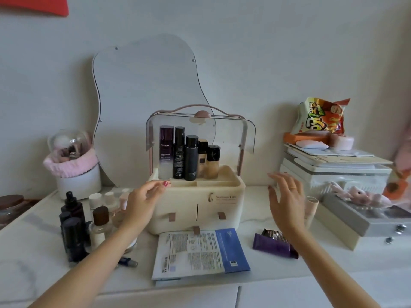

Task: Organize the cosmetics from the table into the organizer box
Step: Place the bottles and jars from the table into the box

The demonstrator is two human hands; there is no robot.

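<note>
On the white table (33, 252) I see clutter to either side of the organizer box (195, 205): a wavy mirror (144, 85) leans on the wall behind it, a white pot of brushes wrapped in pink cloth (73, 172) stands at far left, and a stack of white cases (333, 167) with a snack bag (320, 116) on top fills the right. A grey jewellery box (355, 221) sits near that stack.

Dark and clear bottles (84, 218) crowd the table under my left forearm, partly hidden by it. Sheet-mask packets (200, 252) lie flat just in front of the box, and a purple tube (273, 245) lies beside them, half under my right wrist.

My left hand (142, 203) has loosely curled fingers touching the box's front left rim, holding nothing. My right hand (287, 196) hovers spread wide, just right of the box, apart from it. Tall bottles (189, 152) already stand upright in the box's back compartment, under its raised clear lid (246, 134).
</note>
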